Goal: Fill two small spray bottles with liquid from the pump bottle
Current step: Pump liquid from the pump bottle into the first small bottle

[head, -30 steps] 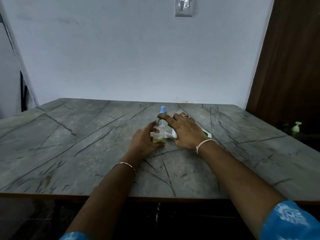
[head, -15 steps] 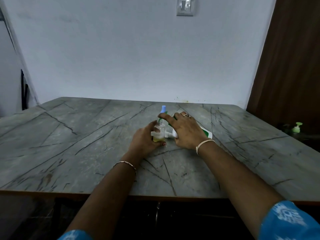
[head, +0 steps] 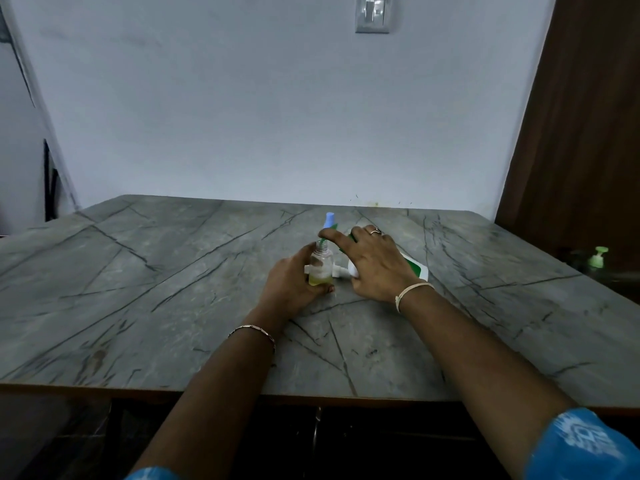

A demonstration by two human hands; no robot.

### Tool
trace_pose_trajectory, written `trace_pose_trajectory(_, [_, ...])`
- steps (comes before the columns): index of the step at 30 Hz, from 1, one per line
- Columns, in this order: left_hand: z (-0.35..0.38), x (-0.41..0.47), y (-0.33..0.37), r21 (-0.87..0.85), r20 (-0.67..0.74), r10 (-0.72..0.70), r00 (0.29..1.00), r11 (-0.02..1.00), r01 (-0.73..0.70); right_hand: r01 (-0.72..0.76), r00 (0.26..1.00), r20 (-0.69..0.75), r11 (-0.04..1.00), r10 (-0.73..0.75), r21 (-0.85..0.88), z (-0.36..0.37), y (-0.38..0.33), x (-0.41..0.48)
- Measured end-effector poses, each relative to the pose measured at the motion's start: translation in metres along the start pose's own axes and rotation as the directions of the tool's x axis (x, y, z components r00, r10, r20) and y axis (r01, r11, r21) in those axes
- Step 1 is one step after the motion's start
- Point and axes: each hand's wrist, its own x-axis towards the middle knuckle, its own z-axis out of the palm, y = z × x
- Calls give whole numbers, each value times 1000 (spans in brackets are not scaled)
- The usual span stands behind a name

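Centre of the frame on the table (head: 173,289): left hand (head: 291,282) wrapped round the small clear spray bottle (head: 321,268), yellowish liquid at its bottom. Right hand (head: 375,265) lies spread over the white-and-green pump bottle (head: 414,268), forefinger out toward the spray bottle's top.

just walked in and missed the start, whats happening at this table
A person is working with both bare hands at a grey marble-patterned table. The left hand is wrapped around a small clear spray bottle standing upright, with a little yellowish liquid in its bottom. The right hand rests over a white and green pump bottle beside it, index finger stretched over the small bottle's top. A blue-capped item stands just behind. The bottle is far from full.
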Motion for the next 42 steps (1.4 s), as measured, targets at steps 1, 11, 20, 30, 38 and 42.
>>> trace_pose_trajectory(1, [0, 0, 0, 6, 0, -2, 1000, 1000, 2, 6, 1000, 5, 1000, -6, -7, -1, 1, -1])
trace_pose_trajectory(11, [-2, -2, 2, -13, 26, 0, 1000, 1000, 0, -30, 999, 21, 999, 29, 30, -2, -6, 6])
trace_pose_trajectory(20, [-2, -1, 1, 25, 39, 2, 999, 1000, -3, 13, 1000, 11, 1000, -13, -5, 0, 2, 0])
trace_pose_trajectory(30, [-3, -3, 3, 9, 14, 5, 1000, 1000, -5, -11, 1000, -1, 999, 11, 42, 1, -2, 5])
trace_pose_trajectory(38, [-1, -1, 3, 43, 65, -19, 998, 999, 16, 21, 1000, 5, 1000, -21, 10, 0, 3, -1])
trace_pose_trajectory(42, [-2, -1, 4, 39, 61, -26, 998, 999, 23, -4, 1000, 14, 1000, 3, 27, 0, 0, 2])
